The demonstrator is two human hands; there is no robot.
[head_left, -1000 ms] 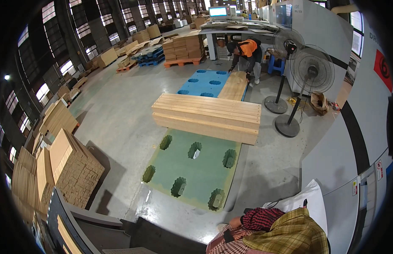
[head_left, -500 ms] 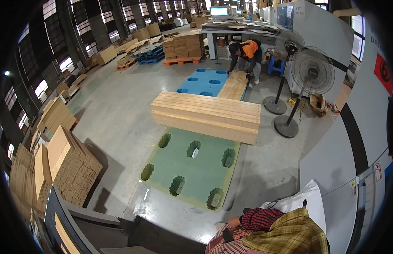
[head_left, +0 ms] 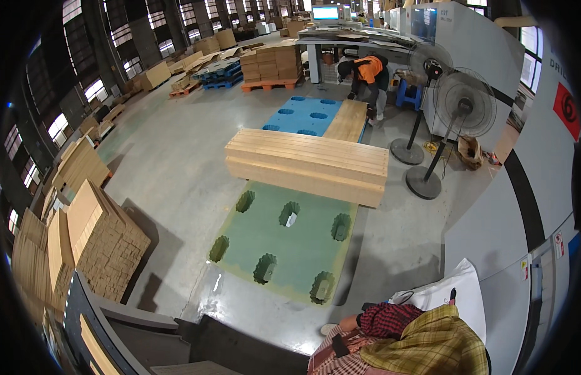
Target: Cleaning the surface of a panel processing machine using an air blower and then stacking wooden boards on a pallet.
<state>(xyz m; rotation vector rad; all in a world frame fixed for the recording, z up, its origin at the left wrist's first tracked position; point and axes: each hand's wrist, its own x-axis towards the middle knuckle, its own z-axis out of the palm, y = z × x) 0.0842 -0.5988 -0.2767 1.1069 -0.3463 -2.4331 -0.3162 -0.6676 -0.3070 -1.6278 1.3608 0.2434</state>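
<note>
At the lower right a red-and-black checked sleeve lies beside yellow plaid cloth. A small patch of bare skin shows at the sleeve's left end. I take this for my right arm, but its fingers cannot be made out. My left hand is out of view. Nearest the sleeve are a white sack and a green floor pallet with scalloped holes. A stack of pale wooden boards lies across the far end of this pallet, with no hand of mine on it.
A co-worker in orange and black bends over boards on a blue pallet. Two standing fans and a grey machine line the right. Board stacks stand left; a dark machine frame crosses the lower left.
My view has shifted slightly. The co-worker has raised their upper body a little and their hands have shifted at the boards' far end. The board stack on the green pallet stays put.
</note>
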